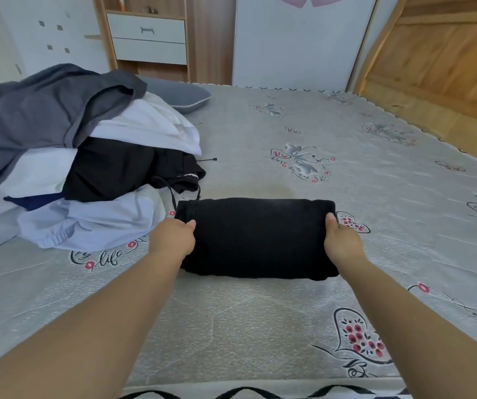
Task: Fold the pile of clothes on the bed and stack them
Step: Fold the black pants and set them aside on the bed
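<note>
Fingers of both hands are curled under the ends of a folded black garment, with each thumb lying on top of the cloth, so both hands are clamped on it. Left hand grips the garment's left end, where a thin black drawstring loops away from its far left corner. Right hand grips the right end; only the thumb and the back of the hand show, the other fingers being hidden beneath the fabric.

Largest in view is the bed, covered by a grey sheet printed with flowers and script, reaching from the near edge to the far edge by the wall. The folded black garment lies flat on it, about midway across and somewhat nearer the near edge than the far one.

Next in size is the pile of clothes, heaped along the bed's left edge just beside the garment's left end. A dark grey piece lies on top, white and pale blue pieces are under it, and a black piece sits in the middle of the heap.

A grey pillow pokes out behind the pile, toward the far left corner of the bed.
</note>
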